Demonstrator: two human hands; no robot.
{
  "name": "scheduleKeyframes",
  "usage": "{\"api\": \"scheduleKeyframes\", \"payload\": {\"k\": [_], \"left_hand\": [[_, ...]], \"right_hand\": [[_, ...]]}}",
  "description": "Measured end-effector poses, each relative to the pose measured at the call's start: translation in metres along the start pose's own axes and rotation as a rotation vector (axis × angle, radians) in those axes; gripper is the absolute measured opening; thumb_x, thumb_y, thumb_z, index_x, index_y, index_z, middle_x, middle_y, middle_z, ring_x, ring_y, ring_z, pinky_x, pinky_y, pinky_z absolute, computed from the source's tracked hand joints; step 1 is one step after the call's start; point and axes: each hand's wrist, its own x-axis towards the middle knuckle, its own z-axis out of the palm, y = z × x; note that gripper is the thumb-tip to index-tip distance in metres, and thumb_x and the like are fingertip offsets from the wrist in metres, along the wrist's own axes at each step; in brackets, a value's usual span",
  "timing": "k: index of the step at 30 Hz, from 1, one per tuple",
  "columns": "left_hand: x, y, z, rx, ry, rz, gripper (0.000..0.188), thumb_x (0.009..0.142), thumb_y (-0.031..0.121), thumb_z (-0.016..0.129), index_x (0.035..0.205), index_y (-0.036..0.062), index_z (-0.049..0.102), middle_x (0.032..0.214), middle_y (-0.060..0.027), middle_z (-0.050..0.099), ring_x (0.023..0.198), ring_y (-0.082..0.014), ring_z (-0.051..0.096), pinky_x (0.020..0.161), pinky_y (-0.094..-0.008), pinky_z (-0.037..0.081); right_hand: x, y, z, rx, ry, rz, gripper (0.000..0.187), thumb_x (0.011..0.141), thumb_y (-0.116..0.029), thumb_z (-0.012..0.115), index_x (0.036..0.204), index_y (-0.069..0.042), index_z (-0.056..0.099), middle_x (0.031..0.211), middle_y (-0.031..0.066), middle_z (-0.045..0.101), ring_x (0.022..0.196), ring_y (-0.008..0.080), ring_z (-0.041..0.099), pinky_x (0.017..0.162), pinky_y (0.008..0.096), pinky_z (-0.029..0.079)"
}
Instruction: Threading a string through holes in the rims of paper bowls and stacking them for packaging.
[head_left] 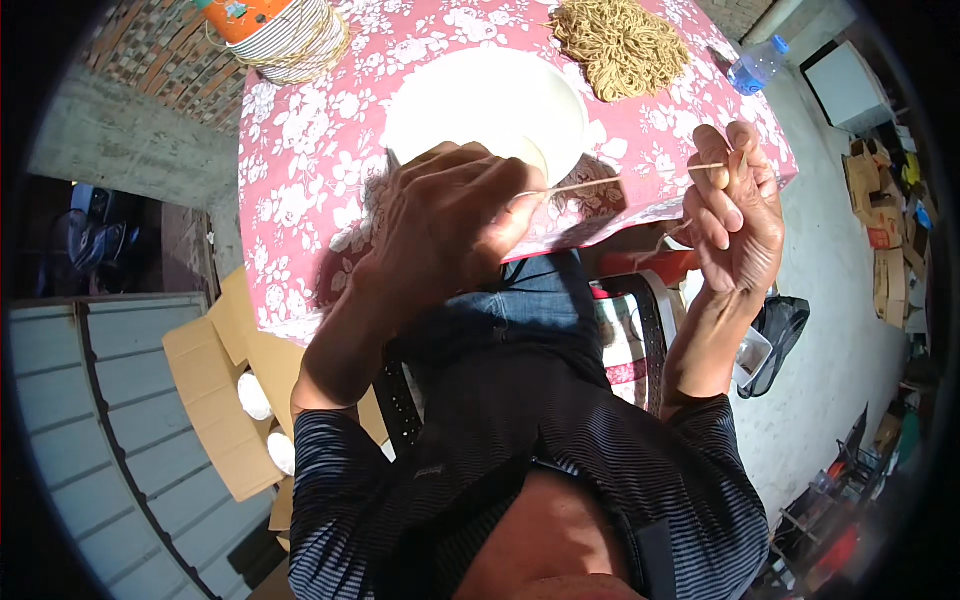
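Two hands of mine share one thin tan strand [587, 185], drawn out sideways just right of the middle of the frame, above the near edge of the worktop [285, 215]. My left hand [440, 215] has its grip pinching one part, thumb against forefinger as far as I can tell, with its back turned up. My right hand [735, 205] is palm-up with fingers partly curled, and its grip looks closed on the strand near the fingertips; exactly which fingers press it I cannot tell. Held apart like this, my hands seem to keep the strand straight and within my sight. A loose length dangles beside my right palm.

The round white dish [480, 85] sits just beyond my left knuckles, probably for easy reach; glare hides its inside. The heap of tan cord [620, 50] lies at the top of the frame, right of centre, and the cord-wrapped orange container [290, 40] stands upper left, both apart from my fingers.

My right hand is near the cloth's right edge, with concrete floor [825, 270] beyond giving it room outward. The bottle [758, 68] stands at the upper right corner, and my lap [535, 300] bounds the near side.
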Motion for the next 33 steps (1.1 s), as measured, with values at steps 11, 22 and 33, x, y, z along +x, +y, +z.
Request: {"api": "scheduleKeyframes", "payload": {"k": [11, 22, 33], "left_hand": [[-0.006, -0.07, -0.086, 0.085, -0.251, 0.057, 0.02, 0.075, -0.014, 0.07, 0.089, 0.0006, 0.072, 0.121, -0.0119, 0.073, 0.125, -0.0284, 0.064, 0.104, -0.0437, 0.054], [0.001, -0.102, -0.111, 0.212, -0.463, -0.091, 0.02, 0.072, -0.017, 0.068, 0.079, 0.0009, 0.067, 0.148, -0.0128, 0.06, 0.135, -0.0341, 0.059, 0.1, -0.0385, 0.058], [0.009, -0.11, -0.102, 0.193, -0.439, 0.013, 0.016, 0.068, -0.017, 0.071, 0.077, -0.0048, 0.063, 0.12, -0.0142, 0.074, 0.103, -0.0316, 0.074, 0.074, -0.0358, 0.06]], "right_hand": [[0.002, -0.01, -0.019, -1.412, -0.374, 0.024, 0.02, 0.086, 0.011, 0.071, 0.105, 0.004, 0.076, 0.085, 0.0118, 0.07, 0.077, 0.0208, 0.069, 0.068, 0.032, 0.055], [0.018, 0.011, -0.037, -1.951, 0.026, -0.568, 0.028, 0.08, 0.001, 0.08, 0.105, -0.011, 0.081, 0.072, 0.0075, 0.061, 0.064, 0.0215, 0.062, 0.056, 0.0319, 0.047], [0.046, 0.045, -0.037, -0.045, 0.313, -0.104, 0.023, 0.103, -0.014, 0.065, 0.119, 0.002, 0.066, 0.123, 0.0196, 0.07, 0.117, 0.0296, 0.07, 0.102, 0.0414, 0.06]]}}
